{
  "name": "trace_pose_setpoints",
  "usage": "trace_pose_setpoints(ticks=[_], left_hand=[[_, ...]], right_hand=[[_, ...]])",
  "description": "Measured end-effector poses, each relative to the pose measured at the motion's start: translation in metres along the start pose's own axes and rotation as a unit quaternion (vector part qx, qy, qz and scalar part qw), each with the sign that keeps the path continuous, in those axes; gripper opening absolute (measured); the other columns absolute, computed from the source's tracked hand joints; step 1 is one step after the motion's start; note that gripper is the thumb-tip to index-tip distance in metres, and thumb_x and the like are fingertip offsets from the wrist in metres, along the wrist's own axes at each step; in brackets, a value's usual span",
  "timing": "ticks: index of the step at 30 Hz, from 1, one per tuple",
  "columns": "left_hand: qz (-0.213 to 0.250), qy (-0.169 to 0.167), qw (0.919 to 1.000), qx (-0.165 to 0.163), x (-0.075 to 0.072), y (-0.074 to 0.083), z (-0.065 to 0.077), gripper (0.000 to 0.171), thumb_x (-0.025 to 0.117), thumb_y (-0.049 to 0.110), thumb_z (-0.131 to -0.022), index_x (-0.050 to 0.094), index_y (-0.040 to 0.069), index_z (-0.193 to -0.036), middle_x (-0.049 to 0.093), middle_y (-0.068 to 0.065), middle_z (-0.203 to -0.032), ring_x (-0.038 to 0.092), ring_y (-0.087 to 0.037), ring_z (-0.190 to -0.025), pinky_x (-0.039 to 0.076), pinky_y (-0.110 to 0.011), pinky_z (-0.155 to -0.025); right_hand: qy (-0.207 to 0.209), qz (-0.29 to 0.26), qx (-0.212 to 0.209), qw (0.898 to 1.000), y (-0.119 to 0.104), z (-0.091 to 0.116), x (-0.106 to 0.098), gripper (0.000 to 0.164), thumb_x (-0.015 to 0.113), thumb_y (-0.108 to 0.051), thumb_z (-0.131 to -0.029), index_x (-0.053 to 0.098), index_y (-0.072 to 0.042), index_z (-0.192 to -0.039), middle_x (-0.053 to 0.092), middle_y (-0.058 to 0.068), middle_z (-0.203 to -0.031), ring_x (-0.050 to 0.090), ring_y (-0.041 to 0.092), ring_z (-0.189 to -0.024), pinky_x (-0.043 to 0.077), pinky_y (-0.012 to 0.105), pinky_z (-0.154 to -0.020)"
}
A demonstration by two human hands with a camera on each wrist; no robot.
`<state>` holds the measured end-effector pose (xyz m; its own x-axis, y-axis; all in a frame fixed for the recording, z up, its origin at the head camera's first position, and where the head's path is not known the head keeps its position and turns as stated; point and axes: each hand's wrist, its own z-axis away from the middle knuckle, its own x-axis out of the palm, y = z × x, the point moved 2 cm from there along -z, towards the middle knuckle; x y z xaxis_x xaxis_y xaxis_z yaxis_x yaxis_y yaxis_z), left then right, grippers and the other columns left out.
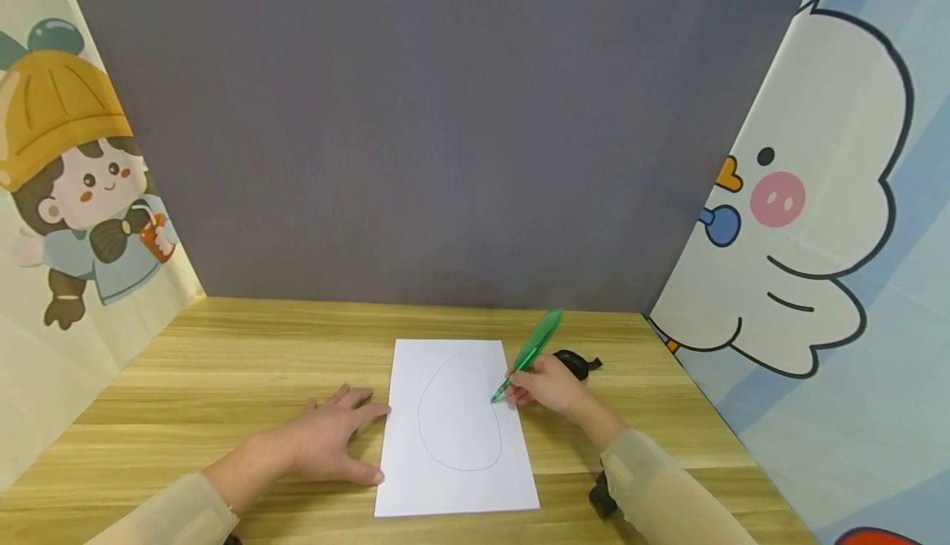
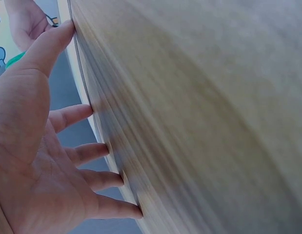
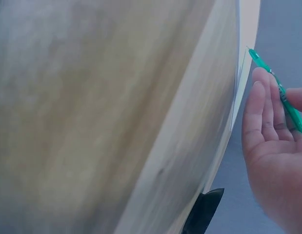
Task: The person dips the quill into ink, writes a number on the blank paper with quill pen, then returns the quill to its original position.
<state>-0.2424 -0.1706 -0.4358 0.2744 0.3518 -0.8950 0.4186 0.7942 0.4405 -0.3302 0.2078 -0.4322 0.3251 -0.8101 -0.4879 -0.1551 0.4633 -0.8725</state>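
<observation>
On the left, a pale panel [image 1: 44, 397] printed with a figure in a yellow cap [image 1: 92, 199] meets the left edge of the wooden desk [image 1: 275, 364], and a wide stretch of wood grain runs from there to the left hand [image 1: 330, 438], giving that hand room on its outer side. Its fingers are spread and relaxed, gripping nothing; thumb and forefinger reach the left edge of a white sheet of paper [image 1: 460, 495], touching it. The sheet lies flat near the middle of the desk, a strip of wood separating its far edge from the grey panel [image 1: 430, 133] behind. On it a thin drawn line [image 1: 463, 470] curves from the far part down the left side, round the near end and up the right, leaving a gap at the far right. At the line's right end is the tip of a green pen [image 1: 529, 354] with a feather-like top, tilted far and right, pinched by the right hand [image 1: 547, 384] just beside the sheet's right edge. A black object [image 1: 575, 364] sits just beyond that hand, partly hidden by it; more desk extends right of the sleeve [image 1: 668, 487], up to a panel [image 1: 891, 429] printed with a white bird [image 1: 831, 133].
</observation>
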Motion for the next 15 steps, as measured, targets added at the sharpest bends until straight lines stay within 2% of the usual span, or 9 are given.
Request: trace_pose_setpoints(ticks=[15], left_hand=[[-0.003, 0.005, 1.0, 0.001, 0.0002, 0.0003, 0.0001, 0.098, 0.091, 0.063, -0.08, 0.055, 0.016, -0.159, 0.041, -0.028, -0.169, 0.03, -0.066, -0.157, 0.019, -0.098, -0.11]], right_hand=[[0.024, -0.004, 0.01, 1.0, 0.0026, -0.0047, 0.0043, 0.025, 0.061, -0.015, -0.109, 0.073, 0.005, -0.118, 0.08, 0.013, -0.099, 0.078, 0.021, -0.088, 0.068, 0.038, -0.084]])
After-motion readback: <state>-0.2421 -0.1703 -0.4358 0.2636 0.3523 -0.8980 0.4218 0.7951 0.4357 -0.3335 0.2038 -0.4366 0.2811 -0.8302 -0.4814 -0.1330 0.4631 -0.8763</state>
